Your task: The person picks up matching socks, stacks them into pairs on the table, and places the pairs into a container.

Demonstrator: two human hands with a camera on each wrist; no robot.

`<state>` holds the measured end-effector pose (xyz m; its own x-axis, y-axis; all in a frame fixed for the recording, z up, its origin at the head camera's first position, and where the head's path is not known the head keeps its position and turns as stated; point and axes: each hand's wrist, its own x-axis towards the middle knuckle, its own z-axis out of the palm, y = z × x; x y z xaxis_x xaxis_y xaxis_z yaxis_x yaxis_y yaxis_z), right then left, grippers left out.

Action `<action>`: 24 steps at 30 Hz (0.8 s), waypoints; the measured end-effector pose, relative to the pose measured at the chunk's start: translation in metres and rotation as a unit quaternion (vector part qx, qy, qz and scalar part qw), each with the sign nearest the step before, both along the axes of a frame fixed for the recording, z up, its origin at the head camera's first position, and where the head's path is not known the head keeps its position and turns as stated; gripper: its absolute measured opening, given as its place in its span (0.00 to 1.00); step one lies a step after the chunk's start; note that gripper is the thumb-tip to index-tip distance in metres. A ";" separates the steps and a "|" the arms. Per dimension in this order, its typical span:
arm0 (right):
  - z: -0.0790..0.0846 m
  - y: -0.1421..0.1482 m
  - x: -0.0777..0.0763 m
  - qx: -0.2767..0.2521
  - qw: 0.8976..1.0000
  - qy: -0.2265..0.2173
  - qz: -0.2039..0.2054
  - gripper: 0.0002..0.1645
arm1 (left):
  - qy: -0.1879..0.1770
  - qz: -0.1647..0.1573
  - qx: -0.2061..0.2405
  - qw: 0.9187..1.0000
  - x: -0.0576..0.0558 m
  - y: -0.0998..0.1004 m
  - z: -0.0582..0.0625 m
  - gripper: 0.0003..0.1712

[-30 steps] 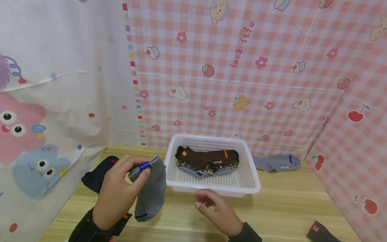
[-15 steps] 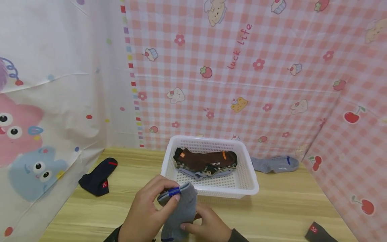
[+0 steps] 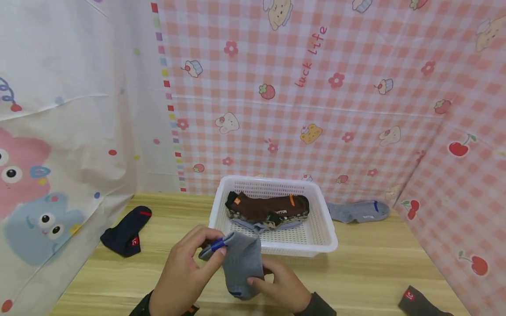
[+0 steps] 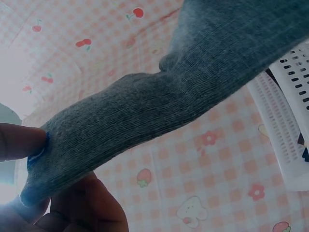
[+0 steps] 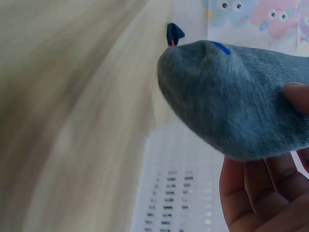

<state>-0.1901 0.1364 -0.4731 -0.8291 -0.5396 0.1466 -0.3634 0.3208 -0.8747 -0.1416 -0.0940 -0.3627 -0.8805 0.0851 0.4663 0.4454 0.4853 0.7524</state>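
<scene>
A grey sock [image 3: 243,265] with blue marks is held up in front of the white basket, between both hands. My left hand [image 3: 186,270] pinches it by the blue-striped end, thumb on one side and fingers on the other, as the left wrist view also shows. Lower down, my right hand [image 3: 282,285] grips the sock's right side. Its thumb [image 5: 298,94] presses the near face in the right wrist view, with the fingers behind. Just past the hands stands the white basket [image 3: 276,246], where a brown sock [image 3: 266,208] lies on patterned and blue-grey ones.
A navy sock [image 3: 126,232] lies at the left of the wooden table [image 3: 363,263]. Another grey sock [image 3: 359,212] lies right of the basket, near the checked back cloth [image 3: 253,145]. At the lower right is a dark grey sock [image 3: 421,303]. Cloth walls border the left and right.
The left hand has carried the grey sock rightward, from left of the basket to in front of it. My right hand, holding nothing a second ago, now grips the sock too.
</scene>
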 end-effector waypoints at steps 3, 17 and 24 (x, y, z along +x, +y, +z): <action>0.006 0.007 0.000 -0.002 1.000 0.005 -0.019 0.13 | -0.005 -0.001 -0.002 1.000 -0.002 -0.002 0.000 0.15; 0.010 0.050 0.007 0.010 0.995 0.074 -0.069 0.08 | -0.119 -0.046 -0.030 0.991 -0.015 -0.015 -0.014 0.13; 0.007 0.070 0.009 0.050 0.985 0.146 -0.076 0.09 | -0.105 -0.072 -0.064 0.990 -0.025 -0.017 -0.043 0.15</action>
